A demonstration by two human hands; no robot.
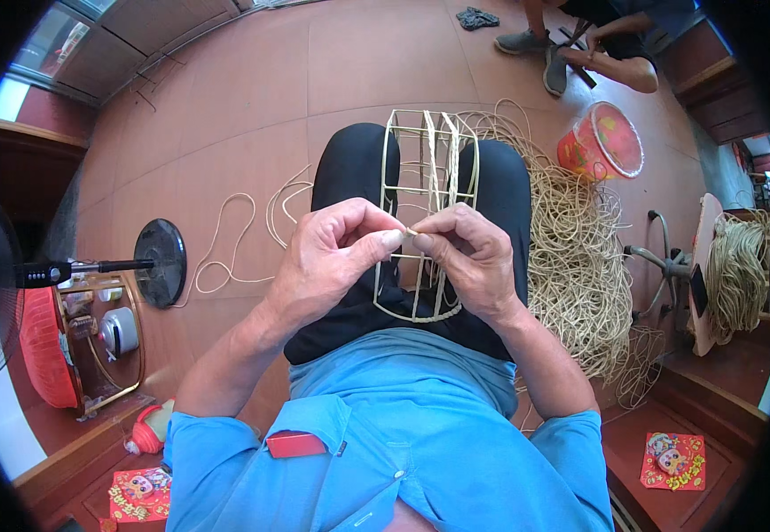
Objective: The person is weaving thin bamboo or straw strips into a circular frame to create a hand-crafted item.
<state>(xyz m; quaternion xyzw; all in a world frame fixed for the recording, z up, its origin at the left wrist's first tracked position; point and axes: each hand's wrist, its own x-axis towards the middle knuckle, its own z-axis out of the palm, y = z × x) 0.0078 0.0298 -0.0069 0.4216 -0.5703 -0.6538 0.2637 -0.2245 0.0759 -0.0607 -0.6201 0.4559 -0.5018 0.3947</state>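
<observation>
A basket-like frame (429, 189) of pale rods rests on my lap between my knees, with straw-coloured cord wound lengthwise over its middle. Above it, my left hand (336, 248) and my right hand (472, 257) meet, thumbs and forefingers pinched together. Between the fingertips shows a small tan bit of cord (412, 231), mostly hidden by the thumbs. A loose length of cord (245, 222) trails over the floor at the left and passes out of sight behind my left hand.
A large heap of cord (576, 266) lies right of my legs, beside a red patterned bucket (609, 142). More cord hangs on a chair (706, 270) at far right. A standing fan (159, 262) is at left. Another person's legs and shoes (527, 43) show at top right.
</observation>
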